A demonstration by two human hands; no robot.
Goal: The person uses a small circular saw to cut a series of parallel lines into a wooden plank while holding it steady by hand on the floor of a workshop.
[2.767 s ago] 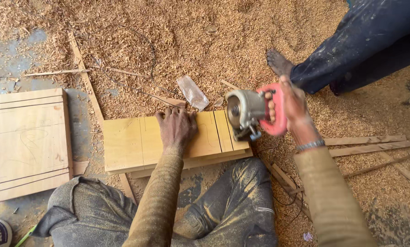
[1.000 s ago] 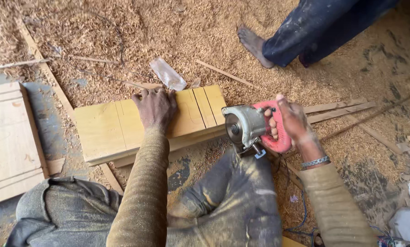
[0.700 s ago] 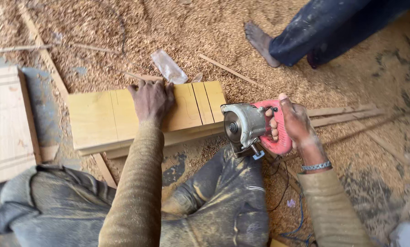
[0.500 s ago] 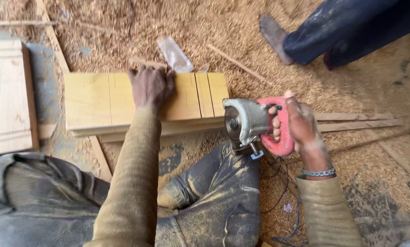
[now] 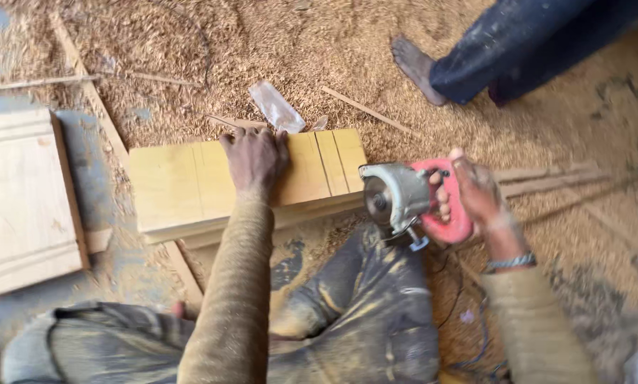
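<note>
Pressing flat yellow grooved board [image 5: 191,186]

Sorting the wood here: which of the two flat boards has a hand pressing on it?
The yellow board in the middle, under the left hand. The paler grooved panel at the left edge lies untouched.

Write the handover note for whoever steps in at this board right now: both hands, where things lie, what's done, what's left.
Left hand: flat on the yellow board, pressing it to the floor.
Right hand: closed round the red handle of the circular saw, held just off the board's right end.
Done: grooves already run across the board near that end.
Left: the saw is not on the wood now; any further cutting is still open.
Nearby: a grooved panel at left, another person's bare foot beyond.
</note>
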